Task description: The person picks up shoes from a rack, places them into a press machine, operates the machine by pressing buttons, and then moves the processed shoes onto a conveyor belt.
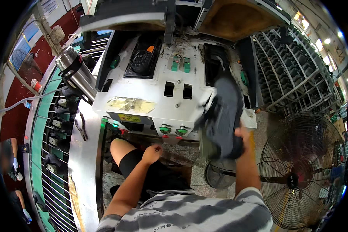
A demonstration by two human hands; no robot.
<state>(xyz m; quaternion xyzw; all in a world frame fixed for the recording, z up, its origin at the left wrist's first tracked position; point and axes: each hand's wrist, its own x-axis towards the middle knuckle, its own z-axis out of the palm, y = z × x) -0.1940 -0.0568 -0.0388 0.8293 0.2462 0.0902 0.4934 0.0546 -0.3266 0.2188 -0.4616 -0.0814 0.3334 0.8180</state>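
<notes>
My right hand (241,136) is closed round one end of a dark grey shoe (226,116), which is smeared by motion. The shoe hangs tilted over the front right of the white press machine (137,89). Beyond it lies the right black mould recess (216,56), partly hidden by the shoe. In the left recess sits a black treaded shoe sole (143,56) with an orange patch. Low above my lap, my left hand (152,153) has its fingers curled in, and nothing shows in them.
Two raised lids (236,17) overhang the machine. Green and red buttons (165,130) line its front. Left are a steel flask (75,71), pliers (81,127) and a roller conveyor (60,162) carrying shoes. A caged fan (297,174) and a loaded rack (294,69) stand right.
</notes>
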